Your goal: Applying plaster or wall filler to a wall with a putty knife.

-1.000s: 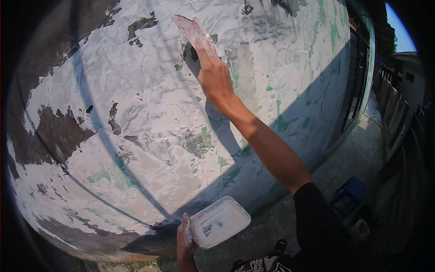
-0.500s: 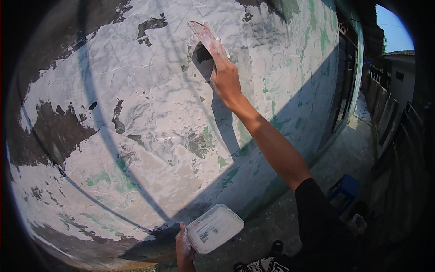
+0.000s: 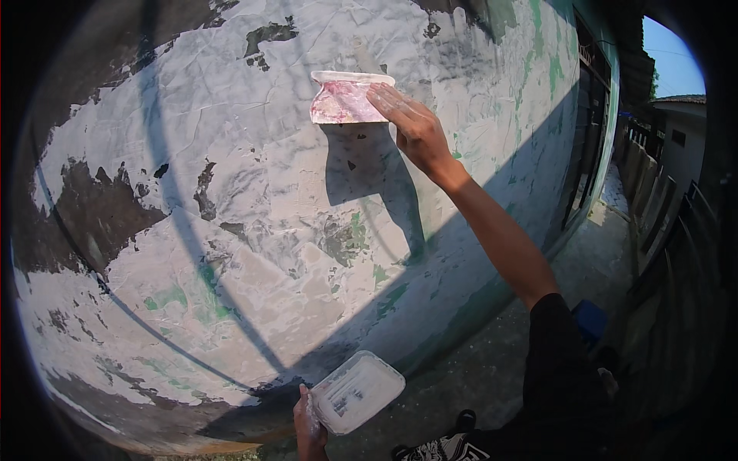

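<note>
One shallow rect. tray (image 3: pixel 400 380), w/ white smears (image 3: pixel 370 379) + dark patches (image 3: pixel 347 402) inside, is gripped at its L edge by your L hand (image 3: pixel 306 419), low before the wall (image 3: pixel 254 265). Your R hand (image 3: pixel 419 132) grasps a pinkish scraper (image 3: pixel 344 102) up at the wall, white paste (image 3: pixel 352 77) along its top edge.

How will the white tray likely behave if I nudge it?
The white tray would probably tip, since the left grip holds it at one edge. It is likely light and slightly bendy, judging by its thin rim. Pale smears on that grip suggest it may be slippery.
</note>
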Available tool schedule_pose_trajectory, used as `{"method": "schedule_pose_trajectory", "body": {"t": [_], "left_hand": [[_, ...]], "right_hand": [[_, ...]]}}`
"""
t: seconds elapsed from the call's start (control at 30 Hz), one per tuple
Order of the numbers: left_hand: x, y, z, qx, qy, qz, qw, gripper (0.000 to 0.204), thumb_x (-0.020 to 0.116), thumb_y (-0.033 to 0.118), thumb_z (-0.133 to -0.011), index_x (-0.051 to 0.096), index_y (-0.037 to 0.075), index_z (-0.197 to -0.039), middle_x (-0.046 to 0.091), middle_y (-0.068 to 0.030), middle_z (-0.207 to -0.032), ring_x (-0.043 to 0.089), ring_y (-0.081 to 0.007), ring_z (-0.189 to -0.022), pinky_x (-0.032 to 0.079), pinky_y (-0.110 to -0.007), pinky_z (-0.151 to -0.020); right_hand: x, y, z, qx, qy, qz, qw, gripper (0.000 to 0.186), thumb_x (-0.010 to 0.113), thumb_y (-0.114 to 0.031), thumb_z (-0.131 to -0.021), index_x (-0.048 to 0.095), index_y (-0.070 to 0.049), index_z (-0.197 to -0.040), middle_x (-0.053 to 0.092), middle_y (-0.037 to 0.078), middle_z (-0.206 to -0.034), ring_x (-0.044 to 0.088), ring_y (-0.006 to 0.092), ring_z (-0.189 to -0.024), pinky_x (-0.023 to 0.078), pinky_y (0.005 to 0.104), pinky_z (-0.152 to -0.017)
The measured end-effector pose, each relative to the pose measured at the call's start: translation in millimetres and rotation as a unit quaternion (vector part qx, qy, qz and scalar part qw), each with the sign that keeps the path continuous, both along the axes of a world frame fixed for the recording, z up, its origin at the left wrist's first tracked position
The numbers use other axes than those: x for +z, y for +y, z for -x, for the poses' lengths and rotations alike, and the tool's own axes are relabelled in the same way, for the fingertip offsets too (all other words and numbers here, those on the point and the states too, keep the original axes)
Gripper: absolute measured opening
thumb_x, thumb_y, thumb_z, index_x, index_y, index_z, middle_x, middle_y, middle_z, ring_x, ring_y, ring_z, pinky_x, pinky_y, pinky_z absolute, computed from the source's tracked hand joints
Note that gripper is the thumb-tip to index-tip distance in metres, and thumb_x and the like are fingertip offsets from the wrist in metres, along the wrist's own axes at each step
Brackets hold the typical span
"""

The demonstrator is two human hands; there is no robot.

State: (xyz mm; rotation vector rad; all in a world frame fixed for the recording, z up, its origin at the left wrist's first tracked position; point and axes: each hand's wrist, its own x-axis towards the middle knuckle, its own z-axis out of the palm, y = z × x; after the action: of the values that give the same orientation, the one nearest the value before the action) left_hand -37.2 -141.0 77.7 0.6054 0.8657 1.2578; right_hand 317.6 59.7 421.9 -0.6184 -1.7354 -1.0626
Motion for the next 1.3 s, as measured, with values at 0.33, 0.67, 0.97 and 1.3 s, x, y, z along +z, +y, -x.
{"method": "schedule_pose_trajectory", "body": {"t": [0.33, 0.67, 0.97, 1.3], "left_hand": [[-12, 3, -7, 0.009, 0.007, -0.004, 1.0, 0.058, 0.037, 0.043, -0.101, 0.056, -0.01, -0.11, 0.066, -0.0208, -0.101, 0.067, -0.0277, -0.083, 0.059, -0.041, -0.068], [-21, 9, -26, -0.006, 0.002, -0.021, 1.0, 0.057, 0.038, 0.042, -0.101, 0.058, -0.01, -0.108, 0.066, -0.0198, -0.102, 0.067, -0.0273, -0.087, 0.058, -0.04, -0.071], [-23, 12, -33, 0.017, 0.004, -0.022, 1.0, 0.057, 0.038, 0.043, -0.101, 0.059, -0.01, -0.109, 0.066, -0.0199, -0.1, 0.067, -0.0275, -0.085, 0.058, -0.04, -0.071], [-17, 16, -42, 0.0, 0.03, -0.004, 1.0, 0.057, 0.038, 0.043, -0.101, 0.06, -0.009, -0.109, 0.066, -0.0182, -0.098, 0.067, -0.0251, -0.082, 0.058, -0.038, -0.069]], "right_hand": [[15, 28, -42, -0.102, -0.125, -0.008, 0.987, 0.055, 0.051, 0.003, -0.081, 0.052, -0.013, -0.134, 0.053, 0.008, -0.136, 0.049, 0.0266, -0.127, 0.042, 0.0401, -0.105], [41, 24, -40, -0.077, -0.146, -0.05, 0.985, 0.049, 0.056, 0.001, -0.081, 0.056, -0.01, -0.128, 0.056, 0.007, -0.132, 0.052, 0.0246, -0.123, 0.045, 0.037, -0.103], [-11, 27, -41, -0.068, -0.148, -0.024, 0.986, 0.046, 0.059, -0.002, -0.078, 0.058, -0.006, -0.124, 0.058, 0.01, -0.129, 0.054, 0.0253, -0.121, 0.044, 0.0363, -0.104], [41, 32, -37, -0.074, -0.141, -0.067, 0.985, 0.043, 0.056, -0.005, -0.08, 0.06, -0.011, -0.122, 0.061, 0.005, -0.126, 0.056, 0.0226, -0.119, 0.049, 0.0346, -0.097]]}}
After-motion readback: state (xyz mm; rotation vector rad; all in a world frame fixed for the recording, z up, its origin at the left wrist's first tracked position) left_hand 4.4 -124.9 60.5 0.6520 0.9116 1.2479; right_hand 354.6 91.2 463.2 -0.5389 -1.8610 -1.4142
